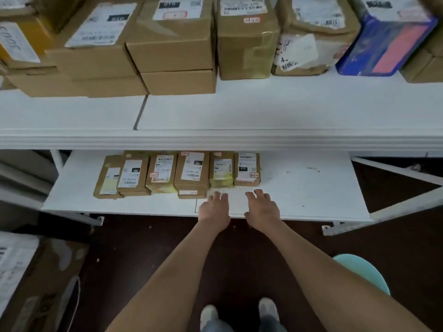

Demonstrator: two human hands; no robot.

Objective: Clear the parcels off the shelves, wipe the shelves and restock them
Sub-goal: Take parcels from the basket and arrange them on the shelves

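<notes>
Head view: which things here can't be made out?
In the head view:
Labels on the lower-shelf parcels: print too small, blurred.
Back of the lower shelf: hidden behind the upper shelf.
Upper-shelf parcels: tops cut off by the frame's top edge.
Left hand, right hand: contact with shelf unclear; fingertips blurred.

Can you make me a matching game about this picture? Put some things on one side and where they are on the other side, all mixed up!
Things:
1. blue parcel
2. row of small brown parcels
3. turquoise stool
4. shoes

Places:
A. on the lower shelf
B. on the floor, bottom middle
C. on the upper shelf, towards the right
D. on the floor, low on the right

Pairs: 1-C, 2-A, 3-D, 4-B.
</notes>
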